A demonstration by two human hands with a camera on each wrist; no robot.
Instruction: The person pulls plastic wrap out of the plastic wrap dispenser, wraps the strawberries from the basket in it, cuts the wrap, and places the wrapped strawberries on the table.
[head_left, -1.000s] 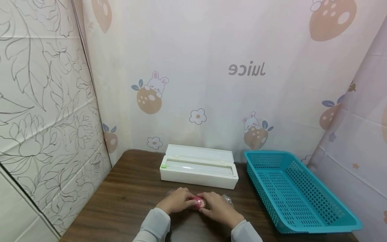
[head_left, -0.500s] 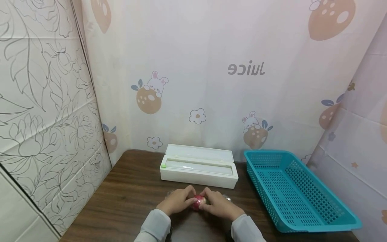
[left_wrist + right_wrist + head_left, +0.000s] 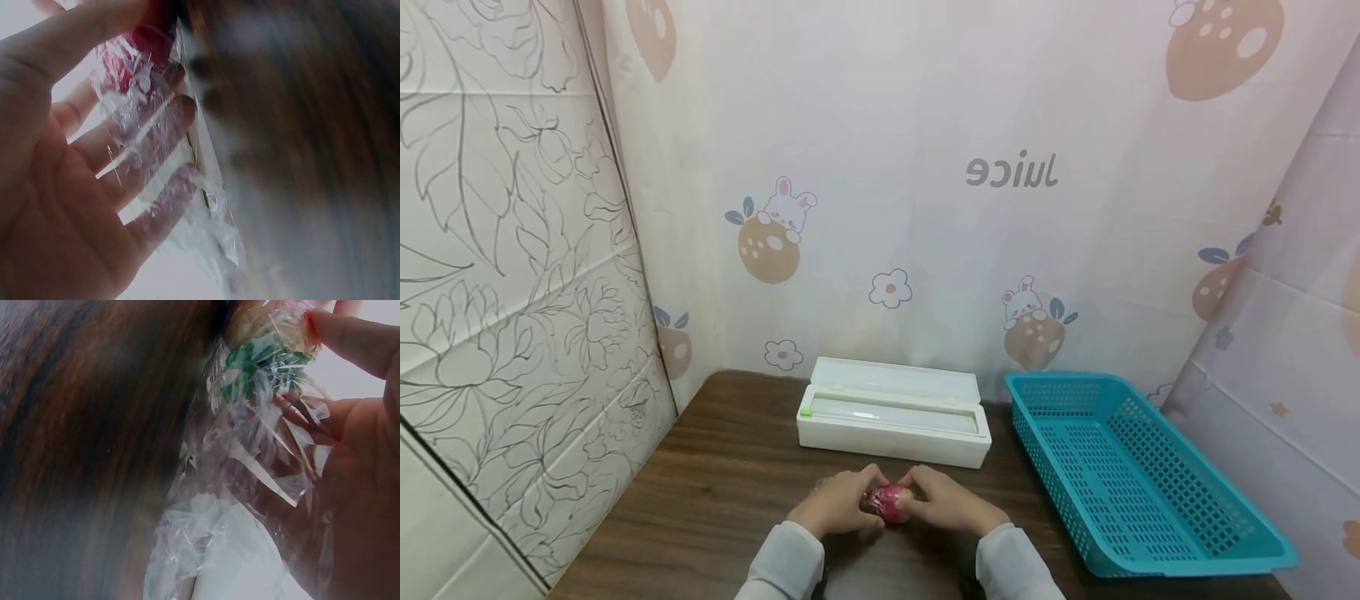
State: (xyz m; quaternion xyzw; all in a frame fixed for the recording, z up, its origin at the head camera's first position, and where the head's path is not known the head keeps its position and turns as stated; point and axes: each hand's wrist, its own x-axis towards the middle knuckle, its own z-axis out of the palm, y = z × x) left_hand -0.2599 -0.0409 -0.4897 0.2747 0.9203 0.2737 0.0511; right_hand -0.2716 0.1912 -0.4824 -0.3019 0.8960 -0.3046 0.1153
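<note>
At the near edge of the dark brown wooden table (image 3: pixel 722 475), both hands meet around one small round red fruit-like object with a green top, swaddled in clear cling film (image 3: pixel 886 502). The left hand (image 3: pixel 838 503) curls its fingers round the left side of the bundle, thumb on top; in the left wrist view the film (image 3: pixel 156 162) lies crumpled across those fingers with the red surface (image 3: pixel 147 44) just under the thumb. The right hand (image 3: pixel 942 502) grips the right side the same way, and the right wrist view shows the green tuft (image 3: pixel 259 362) pinched behind the film near its fingertips, with loose film (image 3: pixel 212 544) trailing below.

The bundle looks light and small enough for fingertips alone. The film is thin, soft and clingy; it probably sticks to skin and to itself, wrinkles readily and would tear if pulled hard. The red body looks firm, though how firm cannot be told. The soundest hold seems to be on its two opposite sides, as now, with the loose film tails gathered rather than tugged.

By count: one wrapped red object, two hands, one long white plastic cling-film dispenser box (image 3: pixel 893 412) with its lid open lying farther back at the middle, and one turquoise perforated plastic basket (image 3: pixel 1138 475) at the right, well apart from the hands. Printed cloth with fruit and rabbit figures (image 3: pixel 925 208) hangs behind the table.
</note>
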